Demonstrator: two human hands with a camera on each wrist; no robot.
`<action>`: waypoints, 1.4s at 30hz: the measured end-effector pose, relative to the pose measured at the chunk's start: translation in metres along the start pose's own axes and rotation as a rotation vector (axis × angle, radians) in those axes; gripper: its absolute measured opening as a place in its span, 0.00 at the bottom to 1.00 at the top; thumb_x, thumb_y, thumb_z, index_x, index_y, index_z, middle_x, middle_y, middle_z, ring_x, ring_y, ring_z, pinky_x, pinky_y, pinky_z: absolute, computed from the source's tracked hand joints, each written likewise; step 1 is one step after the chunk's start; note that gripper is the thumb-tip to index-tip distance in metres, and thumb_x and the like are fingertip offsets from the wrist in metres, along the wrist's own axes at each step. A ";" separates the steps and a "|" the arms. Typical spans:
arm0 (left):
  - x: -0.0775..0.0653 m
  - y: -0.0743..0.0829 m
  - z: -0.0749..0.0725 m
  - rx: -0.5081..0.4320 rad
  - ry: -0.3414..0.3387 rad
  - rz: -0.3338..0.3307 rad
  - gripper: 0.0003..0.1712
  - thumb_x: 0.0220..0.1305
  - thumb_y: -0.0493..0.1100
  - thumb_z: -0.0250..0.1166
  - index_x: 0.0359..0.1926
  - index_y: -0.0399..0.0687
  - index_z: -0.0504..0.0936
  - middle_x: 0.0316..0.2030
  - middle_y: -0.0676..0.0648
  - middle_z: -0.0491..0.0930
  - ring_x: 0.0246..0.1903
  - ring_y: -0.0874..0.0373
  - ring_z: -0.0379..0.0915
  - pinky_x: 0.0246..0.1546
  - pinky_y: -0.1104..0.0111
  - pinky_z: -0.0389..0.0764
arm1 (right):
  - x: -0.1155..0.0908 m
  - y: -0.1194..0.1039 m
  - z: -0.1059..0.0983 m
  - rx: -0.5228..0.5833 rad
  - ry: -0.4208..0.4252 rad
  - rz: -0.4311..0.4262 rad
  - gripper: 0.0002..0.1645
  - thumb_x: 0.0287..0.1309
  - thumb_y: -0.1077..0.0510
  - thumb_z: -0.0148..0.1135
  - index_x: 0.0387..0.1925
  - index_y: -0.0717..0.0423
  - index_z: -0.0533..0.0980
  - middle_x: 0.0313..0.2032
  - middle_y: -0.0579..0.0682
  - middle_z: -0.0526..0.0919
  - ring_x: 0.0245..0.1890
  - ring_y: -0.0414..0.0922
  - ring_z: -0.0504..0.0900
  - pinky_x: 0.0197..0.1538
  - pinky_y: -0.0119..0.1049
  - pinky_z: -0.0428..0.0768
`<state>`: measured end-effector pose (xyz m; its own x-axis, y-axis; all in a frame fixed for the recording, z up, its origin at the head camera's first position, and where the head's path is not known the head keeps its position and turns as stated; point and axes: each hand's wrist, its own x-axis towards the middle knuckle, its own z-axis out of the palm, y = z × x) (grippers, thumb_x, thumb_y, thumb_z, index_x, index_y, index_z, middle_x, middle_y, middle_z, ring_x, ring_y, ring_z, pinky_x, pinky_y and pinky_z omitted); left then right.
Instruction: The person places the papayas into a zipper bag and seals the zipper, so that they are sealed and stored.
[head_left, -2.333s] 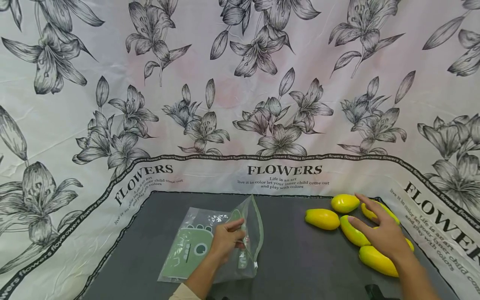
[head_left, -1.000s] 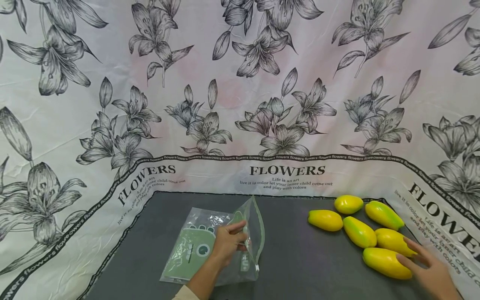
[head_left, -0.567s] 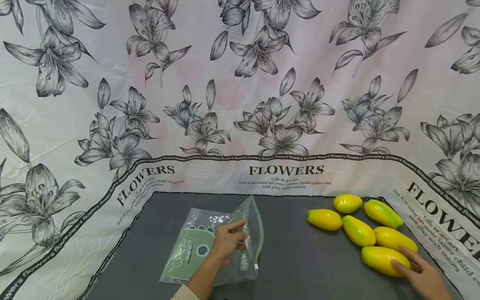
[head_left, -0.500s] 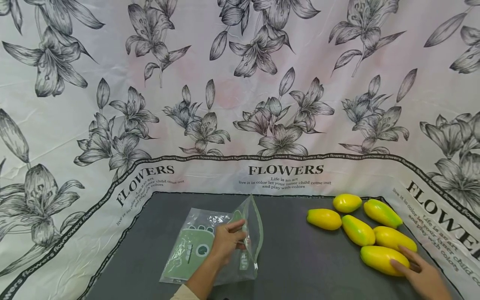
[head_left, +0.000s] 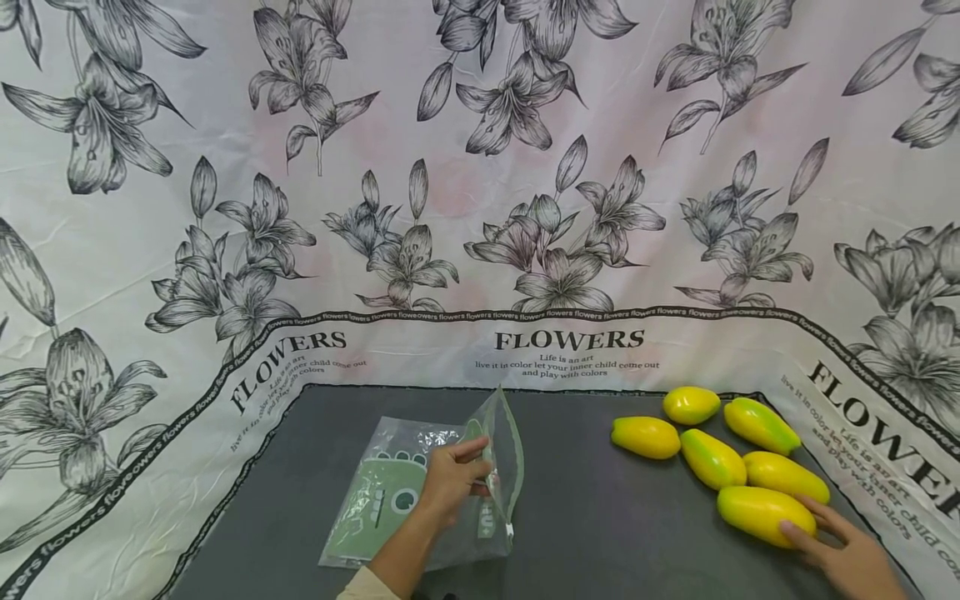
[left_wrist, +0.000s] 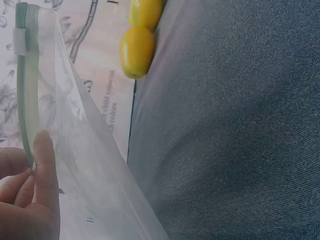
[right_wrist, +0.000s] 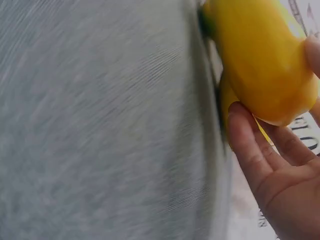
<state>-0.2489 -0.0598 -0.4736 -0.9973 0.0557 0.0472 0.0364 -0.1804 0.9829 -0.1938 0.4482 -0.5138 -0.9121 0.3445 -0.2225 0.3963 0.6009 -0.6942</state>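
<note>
One large pale cloth (head_left: 465, 233), patterned with grey lilies and lettered "FLOWERS" along a black-edged band, fills the upper half of the head view and runs down both sides. Next in size is the dark grey tabletop (head_left: 577, 492), which spreads across the lower middle of the frame.

On it, left of centre in the lower part of the frame, lies a clear plastic bag (head_left: 360, 517) with a green cartoon print; its green-edged mouth gapes toward the right, the upper corner standing raised.

At the lower centre the left hand (head_left: 453, 479) reaches over the bag, its grip pinching the rim between thumb and fingers, as the left wrist view also shows. In the lower right corner is the right hand (head_left: 851, 550), its grip curled about the right end of a yellow fruit (head_left: 761, 514), thumb on the near side. Whether that fruit is lifted at all, I cannot tell.

Five more yellow fruits (head_left: 712, 460) make a loose cluster just above it at the right of the frame, some of them streaked with green; the leftmost lies well apart from the bag.

Smallest is the white zip slider (head_left: 509, 530), at the lower end of the bag's mouth.
</note>
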 end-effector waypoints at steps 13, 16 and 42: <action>-0.003 0.004 0.000 0.011 -0.011 -0.017 0.26 0.56 0.24 0.63 0.58 0.25 0.74 0.59 0.32 0.71 0.32 0.52 0.81 0.23 0.63 0.85 | -0.036 -0.064 -0.016 0.172 0.034 -0.202 0.53 0.62 0.34 0.56 0.75 0.54 0.45 0.69 0.75 0.43 0.60 0.75 0.58 0.39 0.36 0.83; -0.002 0.005 0.000 0.015 -0.004 -0.015 0.26 0.56 0.24 0.63 0.58 0.26 0.74 0.59 0.32 0.71 0.35 0.50 0.81 0.24 0.63 0.85 | -0.045 -0.084 -0.017 0.169 0.043 -0.266 0.50 0.63 0.36 0.56 0.76 0.52 0.47 0.71 0.72 0.44 0.61 0.74 0.57 0.39 0.30 0.82; 0.001 0.004 0.000 0.038 -0.012 -0.027 0.26 0.56 0.24 0.63 0.58 0.25 0.74 0.59 0.32 0.71 0.32 0.50 0.82 0.24 0.63 0.85 | -0.078 -0.188 0.037 0.440 0.083 -0.862 0.34 0.60 0.70 0.62 0.68 0.59 0.66 0.55 0.44 0.75 0.46 0.38 0.79 0.44 0.27 0.81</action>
<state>-0.2495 -0.0602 -0.4695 -0.9972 0.0716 0.0228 0.0125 -0.1408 0.9900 -0.2011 0.2815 -0.3913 -0.8539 -0.0275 0.5197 -0.4946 0.3536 -0.7940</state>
